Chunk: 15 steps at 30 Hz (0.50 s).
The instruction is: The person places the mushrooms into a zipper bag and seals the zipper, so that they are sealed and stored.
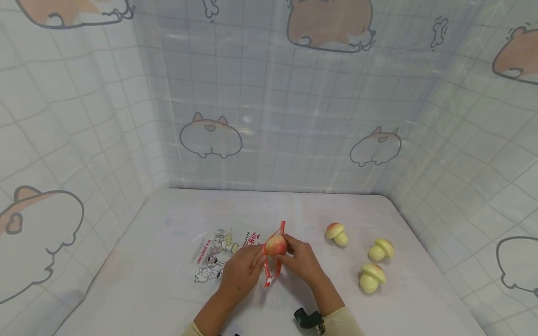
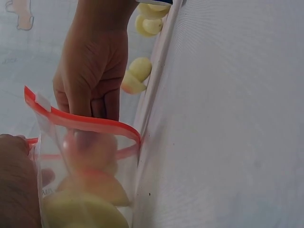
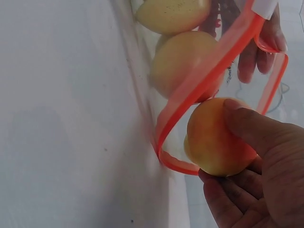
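Observation:
In the head view my left hand (image 1: pixel 240 273) holds the rim of a clear zip bag (image 1: pixel 267 275), whose mouth is edged in red. The bag's red edge (image 2: pixel 90 122) gapes in the left wrist view, with a white slider (image 2: pixel 42 102) at one end. My right hand (image 1: pixel 303 261) grips a toy mushroom (image 3: pixel 218 137) by its red-and-yellow cap, thumb on one side and fingers below, at the bag's mouth. Other mushrooms (image 3: pixel 185 64) show through the clear plastic. The gripped mushroom's stem is mostly hidden in the right wrist view.
Right of my hands, three yellow mushrooms (image 1: pixel 337 234), (image 1: pixel 381 250), (image 1: pixel 371 278) lie on the white table (image 1: pixel 138 289). Cartoon print (image 1: pixel 212 256) shows on the bag's flat part. A dark green object (image 1: pixel 307 318) sits by my right wrist. Patterned curtains (image 1: pixel 290 116) surround the table.

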Motion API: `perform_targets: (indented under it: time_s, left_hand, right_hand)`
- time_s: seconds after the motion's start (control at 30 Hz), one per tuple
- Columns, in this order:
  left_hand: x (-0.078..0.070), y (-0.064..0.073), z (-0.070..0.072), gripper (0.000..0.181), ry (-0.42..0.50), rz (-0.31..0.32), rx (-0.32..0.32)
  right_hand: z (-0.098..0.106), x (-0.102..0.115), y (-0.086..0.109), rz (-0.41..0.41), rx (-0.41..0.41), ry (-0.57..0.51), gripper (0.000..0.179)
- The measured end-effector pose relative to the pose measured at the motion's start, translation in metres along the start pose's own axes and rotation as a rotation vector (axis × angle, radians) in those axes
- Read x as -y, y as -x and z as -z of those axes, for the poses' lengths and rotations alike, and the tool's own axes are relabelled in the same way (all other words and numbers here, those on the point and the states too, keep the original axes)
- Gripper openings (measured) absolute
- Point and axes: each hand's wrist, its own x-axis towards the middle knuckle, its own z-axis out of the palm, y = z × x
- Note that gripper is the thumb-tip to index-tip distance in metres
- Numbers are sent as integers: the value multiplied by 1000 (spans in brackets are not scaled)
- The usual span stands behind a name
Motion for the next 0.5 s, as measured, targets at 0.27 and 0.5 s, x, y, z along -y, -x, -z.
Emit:
perform_targets:
  time_s: [0.27, 0.5]
  left_hand:
    - [2, 0, -1, 31, -43, -72, -27]
    - [0, -2, 1, 30, -48, -101, -34]
  right_hand:
    - [-6, 0, 0, -30, -1, -9, 73]
    - [-10, 3, 1, -20, -24, 26, 71]
